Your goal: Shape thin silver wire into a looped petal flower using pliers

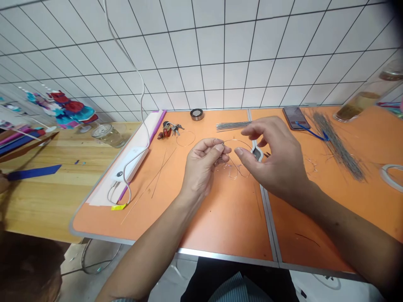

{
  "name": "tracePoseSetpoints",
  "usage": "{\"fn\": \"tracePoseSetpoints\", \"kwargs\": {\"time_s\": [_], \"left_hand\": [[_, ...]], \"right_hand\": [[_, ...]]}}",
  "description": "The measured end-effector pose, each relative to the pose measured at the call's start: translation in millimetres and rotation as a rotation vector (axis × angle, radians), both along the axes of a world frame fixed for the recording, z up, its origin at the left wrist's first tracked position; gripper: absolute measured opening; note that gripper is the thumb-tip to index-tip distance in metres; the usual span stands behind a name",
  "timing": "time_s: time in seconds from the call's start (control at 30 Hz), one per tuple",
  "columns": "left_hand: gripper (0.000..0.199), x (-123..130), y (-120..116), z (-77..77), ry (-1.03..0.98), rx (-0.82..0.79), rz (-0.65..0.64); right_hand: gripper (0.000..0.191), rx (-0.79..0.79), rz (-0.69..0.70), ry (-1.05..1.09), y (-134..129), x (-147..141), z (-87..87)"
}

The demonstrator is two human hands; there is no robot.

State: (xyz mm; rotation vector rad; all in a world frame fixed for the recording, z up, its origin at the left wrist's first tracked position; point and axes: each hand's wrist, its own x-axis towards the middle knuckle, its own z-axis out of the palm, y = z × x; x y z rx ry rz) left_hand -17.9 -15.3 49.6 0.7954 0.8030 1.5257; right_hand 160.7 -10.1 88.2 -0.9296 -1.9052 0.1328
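My left hand is closed in a pinch on a thin metal wire bent into a round loop above the orange table. To its right, my right hand is spread beside the loop, thumb and fingers apart, with nothing visible between them. A white-and-dark object lies partly hidden behind the right thumb. Small bent wire pieces rest on the table beneath the loop. A larger wire ring lies beyond my left hand, and long straight wires lie to its left.
A bundle of wires and a phone lie at right; more wires lie at the back. Behind are a tape roll and keys. A power strip with a white cable sits left. A person's hand shows far left.
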Motion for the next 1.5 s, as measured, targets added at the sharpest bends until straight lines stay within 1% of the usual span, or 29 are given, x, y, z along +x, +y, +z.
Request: {"fn": "tracePoseSetpoints", "kwargs": {"time_s": [0.07,0.1,0.17,0.2,0.23,0.27,0.3,0.4,0.43,0.5,0.57,0.63,0.77,0.9,1.03,1.13,1.17,1.27,1.37,1.5], "left_hand": [[0.028,-1,0,0.8,-0.02,-0.01,-0.002],[0.029,-2,0,1.2,-0.036,-0.024,-0.019],[0.029,-3,1,2.3,-0.073,-0.069,-0.084],[0.028,-3,1,2.7,-0.089,-0.094,-0.119],[0.028,-4,1,3.0,-0.101,-0.116,-0.143],[0.028,-4,1,3.2,-0.103,-0.128,-0.149],[0.027,-4,1,3.1,-0.094,-0.131,-0.136],[0.026,-3,1,1.2,-0.019,-0.1,-0.024],[0.025,-2,1,0.3,0.012,-0.082,0.021],[0.023,0,0,-1.2,0.062,-0.042,0.092],[0.019,2,-1,-1.9,0.099,-0.012,0.134],[0.017,4,-3,-1.6,0.121,0.001,0.148],[0.017,6,-5,-0.2,0.137,0.02,0.148],[0.014,7,-6,-0.8,0.135,0.04,0.145],[0.011,7,-7,-0.4,0.173,0.066,0.137],[0.012,7,-9,0.8,0.193,0.09,0.148],[0.012,7,-10,1.0,0.2,0.091,0.156],[0.013,7,-10,0.8,0.205,0.084,0.17],[0.014,7,-8,-0.2,0.193,0.078,0.169],[0.013,5,-6,-1.4,0.162,0.059,0.134]], "right_hand": [[0.009,-0.044,0.029,0.086,1,0,1.3],[0.006,-0.099,0.051,0.14,2,1,1.6],[0.009,-0.245,0.095,0.231,6,4,0.9],[0.012,-0.293,0.107,0.254,9,5,0.0],[0.013,-0.306,0.104,0.255,11,7,-1.1],[0.012,-0.278,0.083,0.234,12,8,-2.4],[0.01,-0.212,0.048,0.194,12,9,-3.7],[0.009,0.052,-0.057,-0.008,6,8,-6.7],[0.01,0.102,-0.067,-0.09,3,7,-7.5],[0.013,0.125,-0.063,-0.224,-3,4,-9.5],[0.015,0.094,-0.071,-0.294,-7,0,-12.4],[0.017,0.046,-0.089,-0.306,-8,-4,-15.8],[0.013,-0.068,-0.063,-0.264,-5,-7,-19.1],[0.01,-0.156,-0.053,-0.224,-3,-8,-16.5],[0.014,-0.153,-0.073,-0.233,-2,-6,-11.9],[0.006,-0.161,-0.075,-0.218,-2,-5,-10.6],[0.006,-0.185,-0.067,-0.201,-3,-6,-10.9],[0.016,-0.282,-0.019,-0.128,-4,-8,-13.4],[0.018,-0.347,0.006,-0.082,-4,-11,-15.9],[0.014,-0.295,-0.001,-0.1,-1,-8,-14.0]]}}
